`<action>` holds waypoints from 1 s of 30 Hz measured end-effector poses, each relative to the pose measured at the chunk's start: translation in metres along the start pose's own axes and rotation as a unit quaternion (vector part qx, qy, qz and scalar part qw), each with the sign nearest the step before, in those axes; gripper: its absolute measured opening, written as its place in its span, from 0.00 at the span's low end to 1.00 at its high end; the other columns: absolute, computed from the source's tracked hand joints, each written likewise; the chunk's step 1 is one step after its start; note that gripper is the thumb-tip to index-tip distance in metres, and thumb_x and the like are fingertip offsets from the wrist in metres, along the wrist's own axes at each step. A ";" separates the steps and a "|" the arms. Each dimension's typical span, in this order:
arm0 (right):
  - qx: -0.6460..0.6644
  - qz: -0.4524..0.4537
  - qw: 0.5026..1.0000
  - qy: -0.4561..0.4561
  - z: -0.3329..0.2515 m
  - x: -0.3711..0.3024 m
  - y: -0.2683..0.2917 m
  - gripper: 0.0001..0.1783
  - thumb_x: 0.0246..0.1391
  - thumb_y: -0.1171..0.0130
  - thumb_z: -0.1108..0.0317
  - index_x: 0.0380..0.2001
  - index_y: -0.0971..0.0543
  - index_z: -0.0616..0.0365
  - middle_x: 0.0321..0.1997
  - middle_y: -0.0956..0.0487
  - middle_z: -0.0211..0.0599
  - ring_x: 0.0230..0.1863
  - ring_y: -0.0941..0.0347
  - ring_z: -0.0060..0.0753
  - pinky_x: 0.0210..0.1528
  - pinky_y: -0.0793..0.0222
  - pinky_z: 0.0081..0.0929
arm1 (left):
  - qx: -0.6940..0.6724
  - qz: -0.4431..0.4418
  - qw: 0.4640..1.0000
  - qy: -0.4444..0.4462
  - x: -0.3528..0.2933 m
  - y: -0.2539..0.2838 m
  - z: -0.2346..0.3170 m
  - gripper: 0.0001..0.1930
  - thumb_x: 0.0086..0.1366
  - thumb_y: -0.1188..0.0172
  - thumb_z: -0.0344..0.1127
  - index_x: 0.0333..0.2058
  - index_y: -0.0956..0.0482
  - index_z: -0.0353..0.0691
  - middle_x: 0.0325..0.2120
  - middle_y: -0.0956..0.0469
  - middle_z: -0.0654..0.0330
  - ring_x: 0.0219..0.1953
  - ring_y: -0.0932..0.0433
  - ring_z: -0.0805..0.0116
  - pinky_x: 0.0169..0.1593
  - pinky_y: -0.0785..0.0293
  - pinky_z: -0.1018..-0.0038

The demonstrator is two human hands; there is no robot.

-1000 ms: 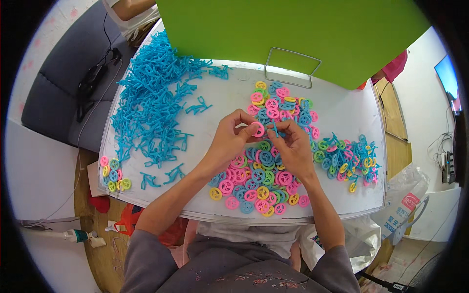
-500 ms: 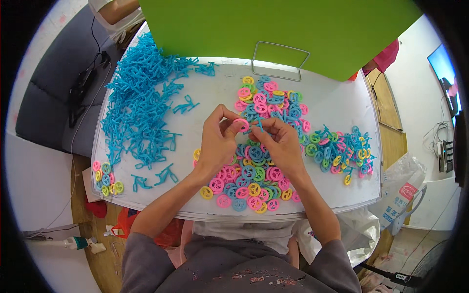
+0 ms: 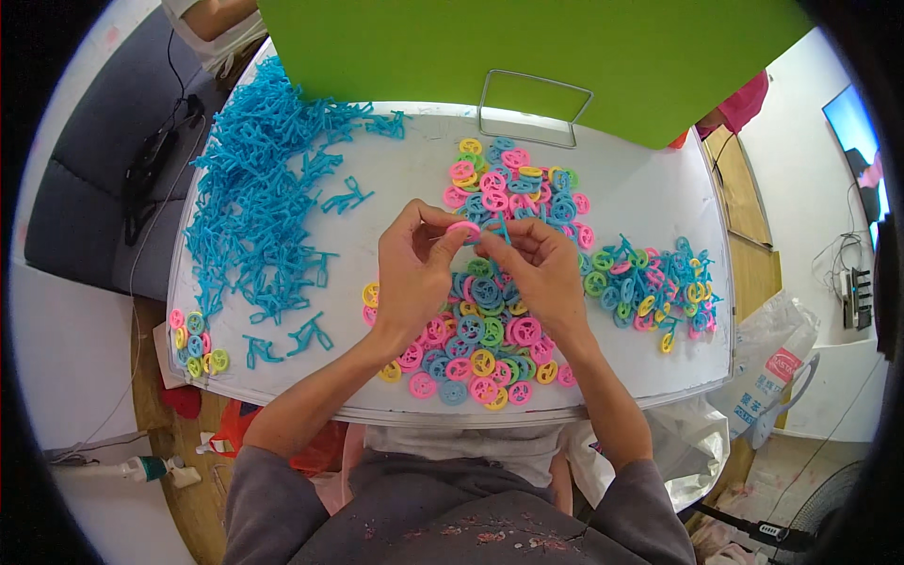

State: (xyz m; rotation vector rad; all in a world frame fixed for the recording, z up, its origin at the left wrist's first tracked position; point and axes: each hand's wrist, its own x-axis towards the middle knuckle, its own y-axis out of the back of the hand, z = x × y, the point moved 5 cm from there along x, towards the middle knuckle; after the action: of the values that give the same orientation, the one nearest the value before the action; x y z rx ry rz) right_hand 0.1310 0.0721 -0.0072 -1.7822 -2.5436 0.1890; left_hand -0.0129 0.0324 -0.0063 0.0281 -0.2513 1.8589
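Above the middle of the white table, my left hand (image 3: pixel 419 273) pinches a small pink plastic wheel (image 3: pixel 462 229) between thumb and fingers. Close beside it, my right hand (image 3: pixel 537 273) grips a blue plastic frame piece (image 3: pixel 500 229), part of it covered by my fingers. The wheel and the frame meet or nearly meet; the fingertips hide the exact contact. Under and around both hands spreads a pile of pink, blue, green and yellow wheels (image 3: pixel 480 330). To the right lies a heap of blue frames with coloured wheels on them (image 3: pixel 650 287).
A large mound of blue frame pieces (image 3: pixel 254 188) covers the table's left side. Several wheels (image 3: pixel 198 342) sit at the left corner. A green panel (image 3: pixel 537 56) with a wire stand (image 3: pixel 532 132) before it rises at the back. Another person's arm (image 3: pixel 218 16) shows at upper left.
My hands have drawn slightly closer, and the pink wheel has turned to a flatter angle beside the blue frame. The whole view has shifted a little.
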 end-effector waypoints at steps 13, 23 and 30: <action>-0.236 0.034 0.957 0.167 -0.014 -0.004 0.005 0.10 0.51 0.38 0.77 0.38 0.22 0.65 0.30 0.18 0.38 0.32 0.21 0.23 0.35 0.26 0.19 | -0.061 -0.036 0.994 0.083 0.000 -0.003 -0.006 0.12 0.66 0.44 0.31 0.43 0.27 0.28 0.39 0.23 0.54 0.40 0.21 0.69 0.48 0.22 0.74; -0.199 0.027 0.968 0.147 -0.010 -0.003 0.001 0.07 0.52 0.39 0.76 0.35 0.21 0.65 0.26 0.19 0.33 0.27 0.26 0.16 0.30 0.30 0.16 | -0.089 -0.047 0.988 0.119 -0.002 0.002 -0.014 0.08 0.66 0.46 0.31 0.39 0.26 0.30 0.39 0.24 0.56 0.41 0.21 0.69 0.47 0.21 0.74; -0.299 0.020 0.934 0.194 -0.017 -0.006 -0.001 0.06 0.50 0.37 0.73 0.32 0.19 0.63 0.22 0.20 0.32 0.24 0.28 0.13 0.28 0.31 0.17 | 0.012 -0.057 0.990 0.131 0.001 0.005 -0.015 0.03 0.65 0.47 0.24 0.36 0.26 0.31 0.31 0.22 0.57 0.37 0.20 0.70 0.42 0.19 0.74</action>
State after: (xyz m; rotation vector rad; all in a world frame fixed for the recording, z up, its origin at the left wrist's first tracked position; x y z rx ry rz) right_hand 0.1337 0.0674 0.0105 -1.7823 -2.4110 -0.9364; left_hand -0.0159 0.0346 -0.0211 -0.1816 -0.0431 1.7300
